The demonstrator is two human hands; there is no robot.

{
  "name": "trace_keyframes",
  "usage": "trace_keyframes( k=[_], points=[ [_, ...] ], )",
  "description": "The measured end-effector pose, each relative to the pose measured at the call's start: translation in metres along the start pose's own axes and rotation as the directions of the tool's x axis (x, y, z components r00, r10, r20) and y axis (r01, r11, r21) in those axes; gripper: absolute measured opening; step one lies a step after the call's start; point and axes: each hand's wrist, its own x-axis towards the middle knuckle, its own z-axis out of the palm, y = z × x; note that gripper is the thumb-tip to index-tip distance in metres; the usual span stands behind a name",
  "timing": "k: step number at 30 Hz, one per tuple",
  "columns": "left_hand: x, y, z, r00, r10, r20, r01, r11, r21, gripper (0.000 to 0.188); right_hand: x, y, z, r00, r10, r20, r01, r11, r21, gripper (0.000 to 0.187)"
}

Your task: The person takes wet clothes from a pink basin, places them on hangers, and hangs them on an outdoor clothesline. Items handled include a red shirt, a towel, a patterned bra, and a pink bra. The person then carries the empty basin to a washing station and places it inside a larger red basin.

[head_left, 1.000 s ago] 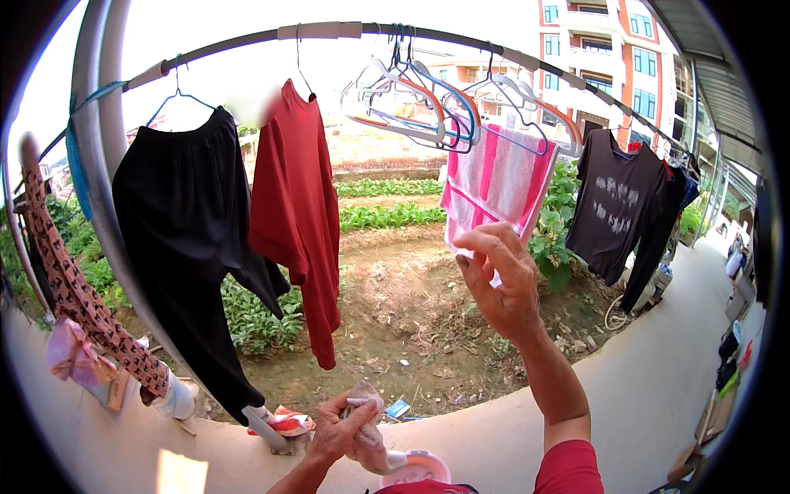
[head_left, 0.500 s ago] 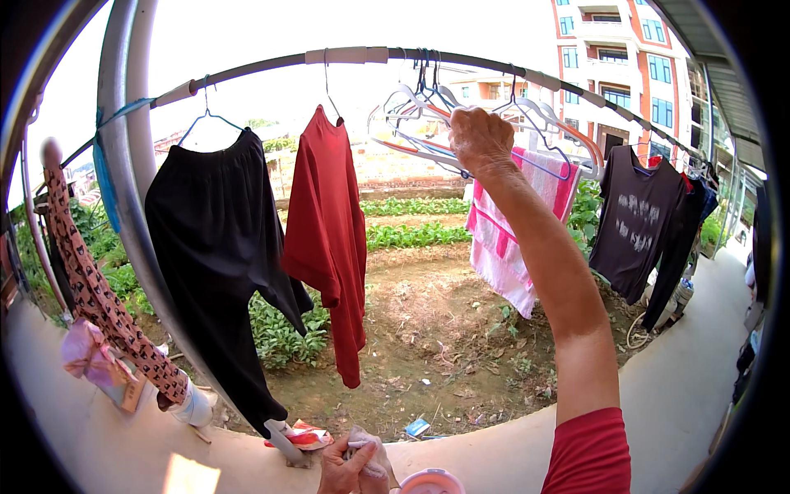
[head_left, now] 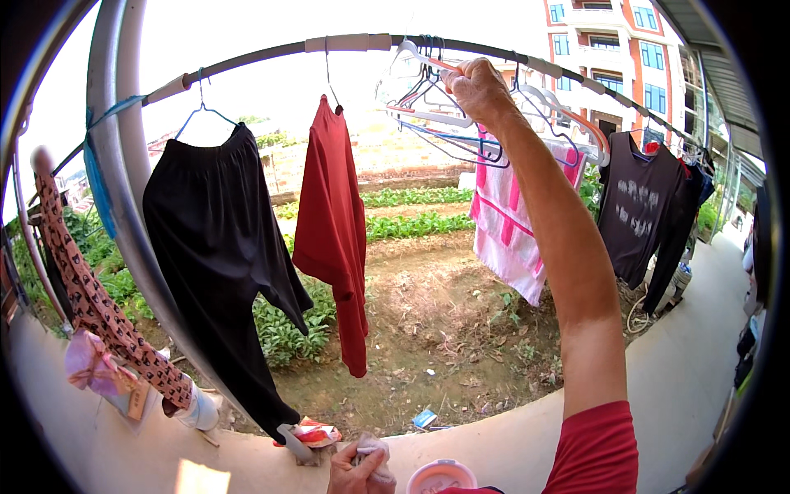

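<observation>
My right hand (head_left: pixel 481 92), raised at the end of a stretched arm, is closed on a white and orange clothes hanger (head_left: pixel 421 56) just under the rail (head_left: pixel 461 54). Beside and below it hang several other hangers (head_left: pixel 444 136), dark, blue and white. At the lower edge, my left hand (head_left: pixel 350 471) grips a bunched whitish cloth (head_left: pixel 375 454). A pink and white towel (head_left: pixel 506 218) hangs behind my right forearm. Left of the hangers, a red garment (head_left: pixel 329 198) and black trousers (head_left: pixel 214 189) hang from the same rail.
A metal post (head_left: pixel 123 181) stands at the left, with a patterned pink garment (head_left: pixel 99 288) beyond it. A dark T-shirt (head_left: pixel 638 193) hangs at the right. Below are a pink basin (head_left: pixel 442 473) and a red and white packet (head_left: pixel 317 431) on the ledge; a garden plot lies behind.
The hanger in my right hand has come up and its hook shows near the rail, apart from the bunch. My left hand still holds the cloth, and more of the basin shows.
</observation>
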Motion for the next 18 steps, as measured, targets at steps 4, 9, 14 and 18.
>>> trace_keyframes(
  k=[4, 9, 14, 18],
  points=[
    [0.000, 0.003, 0.004, 0.999, 0.002, -0.041, -0.001, 0.999, 0.033, 0.015, -0.022, -0.005, -0.017, 0.995, -0.085, -0.050, 0.092, 0.985, 0.147, 0.027],
    [0.011, -0.011, -0.007, 0.999, 0.034, -0.028, -0.037, 0.995, -0.092, 0.017, -0.122, -0.023, -0.068, 0.990, -0.120, 0.080, 0.094, 0.959, 0.267, 0.030],
    [0.030, -0.012, 0.007, 0.998, 0.051, 0.031, -0.047, 0.992, -0.113, 0.015, -0.252, 0.009, -0.136, 0.960, 0.174, 0.218, -0.238, 0.919, 0.313, 0.026],
    [0.032, -0.005, 0.014, 0.999, 0.026, -0.026, -0.031, 0.977, -0.209, 0.018, -0.344, 0.036, -0.151, 0.933, 0.205, 0.295, -0.294, 0.907, 0.302, 0.021]
  ],
)
